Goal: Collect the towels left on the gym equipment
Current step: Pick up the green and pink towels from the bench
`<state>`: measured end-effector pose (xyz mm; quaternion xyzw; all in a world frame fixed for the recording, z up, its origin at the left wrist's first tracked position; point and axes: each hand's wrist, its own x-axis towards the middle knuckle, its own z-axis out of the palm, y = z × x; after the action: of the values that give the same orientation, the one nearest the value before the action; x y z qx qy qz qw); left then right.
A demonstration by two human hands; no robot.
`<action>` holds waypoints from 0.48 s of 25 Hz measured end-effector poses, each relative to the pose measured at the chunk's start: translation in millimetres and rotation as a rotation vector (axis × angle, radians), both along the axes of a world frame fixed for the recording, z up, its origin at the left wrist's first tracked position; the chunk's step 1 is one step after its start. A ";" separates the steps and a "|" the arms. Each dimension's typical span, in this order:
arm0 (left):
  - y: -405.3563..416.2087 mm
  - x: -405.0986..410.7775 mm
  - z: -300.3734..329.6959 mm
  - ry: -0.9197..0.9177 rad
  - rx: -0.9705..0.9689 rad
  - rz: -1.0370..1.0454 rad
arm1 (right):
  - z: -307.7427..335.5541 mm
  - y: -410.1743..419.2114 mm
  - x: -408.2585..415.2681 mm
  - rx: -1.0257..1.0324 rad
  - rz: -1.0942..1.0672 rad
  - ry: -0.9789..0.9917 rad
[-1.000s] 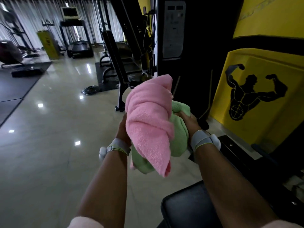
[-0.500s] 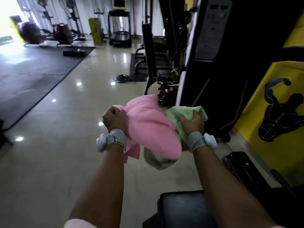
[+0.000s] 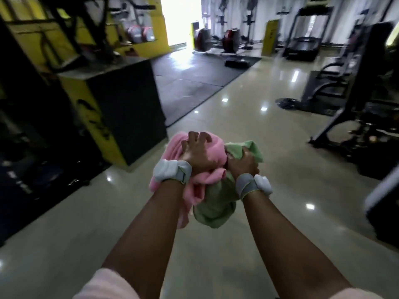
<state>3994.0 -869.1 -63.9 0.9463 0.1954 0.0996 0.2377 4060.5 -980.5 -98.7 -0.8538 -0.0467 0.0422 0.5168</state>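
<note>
Already two towels are in hand, so collection is judged partly done; whether more remain on the machines cannot be told, since the surroundings are blurred and no other towel shows. The left hand (image 3: 195, 153) lies on top of the pink towel (image 3: 212, 147), its fingers (image 3: 199, 138) curled and spread claw-like, pressing into the cloth and bunching it. The right hand (image 3: 243, 164) has its fingers wrapped round a gathered fold of the green towel (image 3: 213, 210), which it grips firmly. Both towels are held together in front of the body, above the floor (image 3: 237, 117), touching each other, the pink one to the left and partly over the green.

Materials and shapes: both towels appear to be soft looped terry, thick and matte, crumpled into irregular lumps with loose ends hanging below the wrists. Each wrist carries a grey band with a smooth white rounded module (image 3: 164, 171). The floor is glossy pale tile that mirrors the ceiling lights; a dark matte mat (image 3: 190, 83) covers part of it farther off. A boxy yellow and black counter (image 3: 121, 108) stands at left, and black tubular steel equipment (image 3: 345, 100) stands at right.

What is left, as a judgement: checking the other machines, and carrying the bundle to wherever the towels are gathered.
</note>
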 end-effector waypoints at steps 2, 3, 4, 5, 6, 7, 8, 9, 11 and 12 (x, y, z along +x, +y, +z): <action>81.1 -57.8 -2.5 -0.124 0.060 0.168 | 0.3 87.3 -45.2 0.001 0.172 -0.041; 107.7 -78.2 -3.3 -0.204 0.061 0.252 | 4.7 115.9 -61.0 0.011 0.246 -0.061; 132.9 -101.6 -3.0 -0.274 0.049 0.350 | 8.3 146.1 -78.8 0.006 0.328 -0.085; 157.7 -125.2 -2.5 -0.336 0.043 0.448 | 10.2 177.8 -95.4 -0.012 0.402 -0.125; 178.8 -142.5 -3.2 -0.395 0.043 0.530 | 9.6 201.2 -105.2 -0.032 0.460 -0.165; 202.7 -162.4 -1.7 -0.445 0.064 0.617 | 8.5 228.3 -117.5 -0.033 0.510 -0.201; 223.9 -180.4 -1.2 -0.484 0.073 0.702 | 5.8 252.0 -128.7 -0.025 0.548 -0.216; 244.9 -198.8 -2.8 -0.520 0.092 0.786 | 3.6 277.6 -141.4 -0.007 0.582 -0.223; 287.2 -233.0 -6.0 -0.550 0.164 0.937 | -0.1 339.2 -168.4 0.032 0.708 -0.246; 307.4 -245.2 -8.7 -0.541 0.195 0.990 | 0.7 367.4 -180.5 0.040 0.777 -0.253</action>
<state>3748.8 -561.7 -72.6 0.7004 0.5374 0.4552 0.1159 3880.0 -613.1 -98.0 -0.7609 -0.4297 0.1278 0.4691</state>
